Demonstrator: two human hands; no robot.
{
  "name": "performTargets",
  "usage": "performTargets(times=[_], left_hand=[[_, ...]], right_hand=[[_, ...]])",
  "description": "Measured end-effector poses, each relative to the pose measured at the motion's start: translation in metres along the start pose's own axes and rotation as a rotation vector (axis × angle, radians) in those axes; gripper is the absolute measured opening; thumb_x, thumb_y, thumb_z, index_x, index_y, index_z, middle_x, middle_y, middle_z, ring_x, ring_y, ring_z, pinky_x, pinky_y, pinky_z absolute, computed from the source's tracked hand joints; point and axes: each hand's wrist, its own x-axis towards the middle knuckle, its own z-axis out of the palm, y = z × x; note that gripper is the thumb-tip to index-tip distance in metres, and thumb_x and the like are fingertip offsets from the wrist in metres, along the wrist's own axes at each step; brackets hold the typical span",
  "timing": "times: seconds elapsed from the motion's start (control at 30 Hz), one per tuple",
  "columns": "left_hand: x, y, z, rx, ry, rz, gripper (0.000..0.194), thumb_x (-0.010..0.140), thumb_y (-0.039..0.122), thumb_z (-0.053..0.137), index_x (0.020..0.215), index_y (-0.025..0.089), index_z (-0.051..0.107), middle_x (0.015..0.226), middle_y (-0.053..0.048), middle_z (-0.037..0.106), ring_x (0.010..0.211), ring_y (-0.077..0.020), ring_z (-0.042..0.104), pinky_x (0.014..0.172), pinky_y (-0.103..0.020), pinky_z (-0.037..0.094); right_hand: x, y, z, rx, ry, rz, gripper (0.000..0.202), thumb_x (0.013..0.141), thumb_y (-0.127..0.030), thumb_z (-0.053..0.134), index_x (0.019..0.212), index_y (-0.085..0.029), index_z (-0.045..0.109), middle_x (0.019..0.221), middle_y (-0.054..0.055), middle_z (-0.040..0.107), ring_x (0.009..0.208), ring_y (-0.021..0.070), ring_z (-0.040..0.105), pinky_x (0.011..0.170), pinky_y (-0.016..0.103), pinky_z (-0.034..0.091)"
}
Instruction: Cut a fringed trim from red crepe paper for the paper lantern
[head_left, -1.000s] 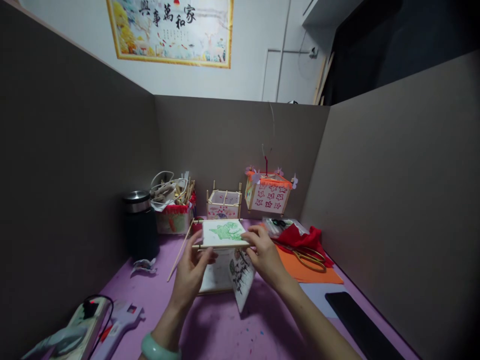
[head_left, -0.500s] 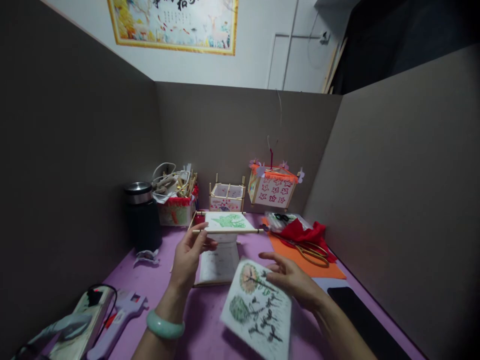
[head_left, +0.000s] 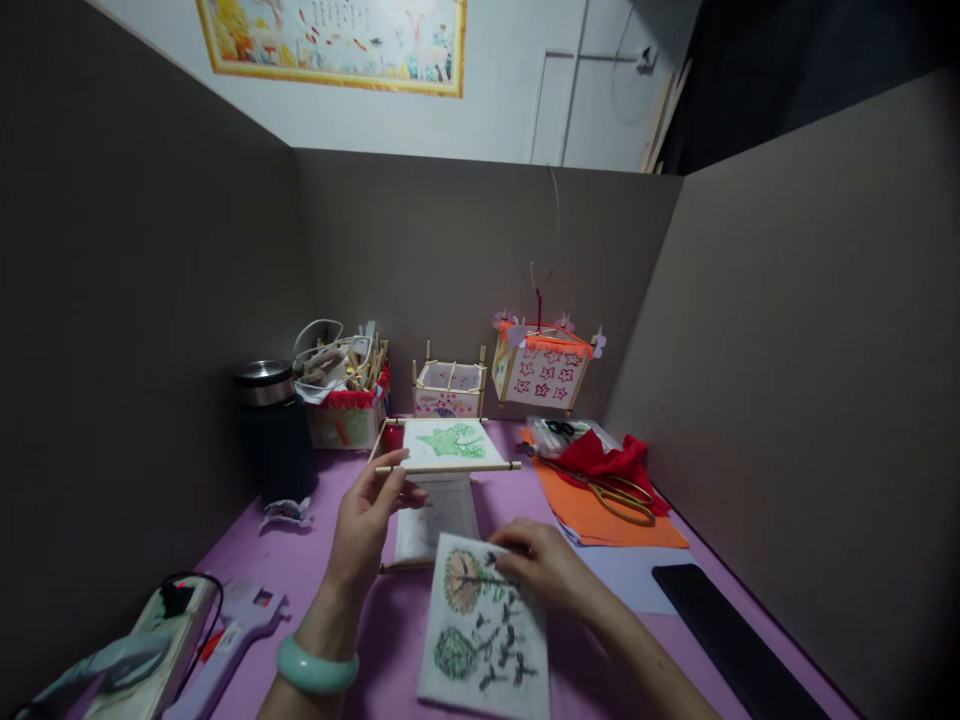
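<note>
1. At the near middle of the purple table (head_left: pixel 382 665), the picture panel (head_left: pixel 484 640) stood tilted, its drawing of round trees and dark strokes facing the wearer.
2. The right hand (head_left: pixel 536 565) had it by the far right corner, fingers bent close together over the drawn side; the thumb was out of sight, so how firmly it pinched could not be told.
3. Just beyond stood the stick frame (head_left: pixel 450 468), with a green drawing (head_left: pixel 450 442) across its upper side and a pale panel (head_left: pixel 439 515) beneath.
4. The left hand (head_left: pixel 371 510) pinched the left end of its near stick between thumb and forefinger, other fingers curled below.
5. The panel looked light, flat and fairly stiff, yet likely to crease or smudge; its edges seemed the best hold, with the drawn face left untouched.
6. The frame looked light too, but its thin sticks and dark corner ties seemed fragile; a grip near the stick ends, without squeezing the sheets, appeared safest.
</note>
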Motion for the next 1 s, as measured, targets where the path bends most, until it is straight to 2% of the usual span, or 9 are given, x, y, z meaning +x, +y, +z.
performTargets(times=[0.17,0.23,0.33,0.53,0.63,0.73,0.83,0.9,1.0], left_hand=[[0.006,0.011,0.005,0.048,-0.007,0.041,0.034,0.082,0.037,0.060,0.110,0.018,0.059,0.084,-0.001,0.067,0.078,-0.0138,0.063,0.073,-0.028,0.052],[0.009,0.016,0.007,0.066,-0.013,0.054,0.034,0.083,0.038,0.060,0.111,0.018,0.059,0.091,-0.003,0.067,0.080,-0.0136,0.063,0.077,-0.028,0.050],[0.011,0.016,0.006,0.097,-0.027,0.072,0.035,0.083,0.038,0.059,0.113,0.019,0.059,0.100,-0.004,0.067,0.085,-0.0136,0.062,0.082,-0.028,0.047],[0.010,0.005,-0.002,0.116,-0.040,0.052,0.033,0.084,0.039,0.058,0.111,0.021,0.060,0.095,-0.001,0.067,0.086,-0.0133,0.061,0.084,-0.027,0.044],[0.009,0.001,-0.005,0.099,-0.035,0.029,0.034,0.083,0.039,0.059,0.111,0.021,0.060,0.090,-0.001,0.068,0.085,-0.0137,0.061,0.083,-0.026,0.044],[0.008,-0.002,-0.006,0.095,-0.017,-0.004,0.037,0.081,0.040,0.060,0.113,0.021,0.060,0.086,-0.002,0.069,0.088,-0.0157,0.062,0.083,-0.027,0.044],[0.007,-0.003,-0.007,0.101,-0.008,-0.019,0.040,0.080,0.041,0.062,0.114,0.020,0.061,0.087,-0.003,0.071,0.090,-0.0173,0.063,0.082,-0.027,0.045],[0.007,-0.003,-0.007,0.092,-0.008,-0.022,0.040,0.079,0.041,0.063,0.113,0.020,0.062,0.090,-0.004,0.071,0.089,-0.0171,0.064,0.082,-0.027,0.046],[0.008,-0.002,-0.008,0.073,-0.012,-0.025,0.040,0.077,0.040,0.065,0.111,0.020,0.064,0.094,-0.005,0.072,0.093,-0.0173,0.064,0.085,-0.027,0.046]], right_hand=[[0.020,-0.036,-0.018,-0.107,0.222,-0.377,0.021,0.086,-0.021,0.054,0.099,-0.023,0.071,0.080,0.003,0.062,0.074,0.0150,0.058,0.065,0.024,0.042],[0.031,-0.038,-0.015,-0.147,0.301,-0.477,0.023,0.088,-0.022,0.052,0.102,-0.023,0.070,0.078,0.004,0.060,0.072,0.0151,0.057,0.063,0.025,0.042],[0.050,-0.030,-0.003,-0.125,0.344,-0.529,0.022,0.088,-0.022,0.053,0.102,-0.023,0.070,0.079,0.004,0.061,0.072,0.0154,0.058,0.063,0.025,0.045],[0.071,-0.017,0.013,0.087,0.203,-0.495,0.021,0.083,-0.020,0.056,0.099,-0.024,0.070,0.097,0.006,0.068,0.088,0.0181,0.063,0.079,0.030,0.049],[0.069,-0.015,0.017,0.222,0.259,-0.326,0.018,0.077,-0.023,0.062,0.094,-0.021,0.067,0.096,0.005,0.068,0.091,0.0202,0.061,0.083,0.032,0.047],[0.061,-0.005,0.026,0.312,0.326,-0.156,0.028,0.076,-0.024,0.060,0.103,-0.018,0.058,0.091,0.005,0.067,0.084,0.0198,0.061,0.077,0.032,0.049],[0.050,0.010,0.038,0.426,0.255,-0.106,0.036,0.078,-0.023,0.056,0.113,-0.017,0.052,0.100,0.006,0.066,0.091,0.0201,0.060,0.079,0.031,0.048],[0.043,0.020,0.044,0.433,0.204,-0.061,0.027,0.078,-0.025,0.055,0.104,-0.016,0.058,0.097,0.006,0.067,0.089,0.0213,0.060,0.076,0.030,0.048],[0.040,0.029,0.050,0.372,0.199,-0.014,0.019,0.080,-0.029,0.053,0.086,-0.014,0.064,0.081,0.004,0.067,0.077,0.0211,0.059,0.067,0.029,0.045]])
